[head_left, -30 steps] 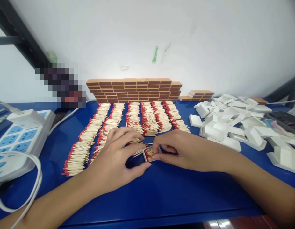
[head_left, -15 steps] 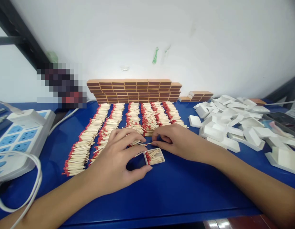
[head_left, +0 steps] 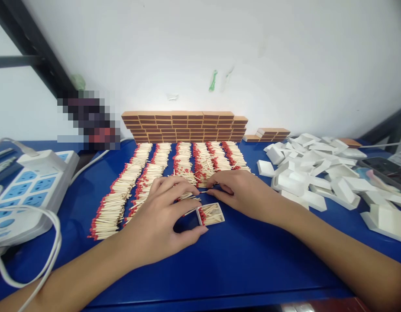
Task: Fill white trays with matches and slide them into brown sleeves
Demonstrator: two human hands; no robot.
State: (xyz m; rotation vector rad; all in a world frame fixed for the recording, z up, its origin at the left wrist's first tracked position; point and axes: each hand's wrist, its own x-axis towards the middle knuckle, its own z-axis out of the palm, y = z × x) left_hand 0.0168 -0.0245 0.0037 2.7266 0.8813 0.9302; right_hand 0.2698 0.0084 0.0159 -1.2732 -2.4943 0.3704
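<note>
A small white matchbox tray [head_left: 220, 221] lies on the blue table, partly filled with red-tipped matches [head_left: 209, 214]. My left hand [head_left: 161, 221] brackets the tray's left end, thumb at the near corner and index finger at the far one. Its other fingers curl over a loose heap of matches [head_left: 188, 196]. Just beyond the tray, my right hand [head_left: 241, 190] has thumb and forefinger pinched on a single match [head_left: 203, 191]. Behind both hands, matches lie in several long rows [head_left: 114, 199], partly covered by the hands.
A stacked wall of brown matchboxes [head_left: 184, 125] stands at the back, with a few more boxes [head_left: 273, 133] to its right. White empty trays [head_left: 298, 177] are heaped at right beside a phone [head_left: 385, 171]. At left sits a power strip [head_left: 34, 190] with white cables [head_left: 54, 242].
The view has shifted slightly. My right hand, pinching the match, has moved a little away from the tray toward the rows; my left hand stays around the tray.
</note>
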